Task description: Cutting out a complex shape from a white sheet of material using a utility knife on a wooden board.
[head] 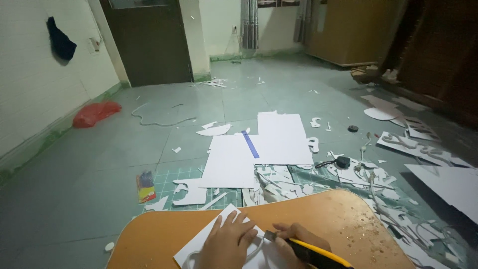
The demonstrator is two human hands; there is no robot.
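Two bare hands work at the bottom of the view. My right hand (294, 236) is clenched in a firm grip around a yellow and black utility knife (311, 251), whose metal tip touches a flat white foam sheet (199, 246). My left hand (229, 241) lies open, palm down, fingers spread, pressing that sheet flat and grasping nothing. The sheet rests on a rounded orange-brown wooden counter (323, 219), its right part flecked with small pale crumbs.

Just beyond the counter lies a green gridded cutting mat (172, 175) on the grey-green tiled floor (74, 189), covered in white offcuts. Two large white rectangular boards (284, 137) lie overlapping there, with a blue strip-shaped ruler (250, 144) across their join. A small orange and yellow packet (145, 187) sits at the mat's left edge. To the right are a tangle of white cable (378, 194), a small round black object (342, 162) and more white cut-out shapes. Far left, a red plastic bag (96, 113) lies by the pale wall; a dark brown door (149, 45) stands behind.
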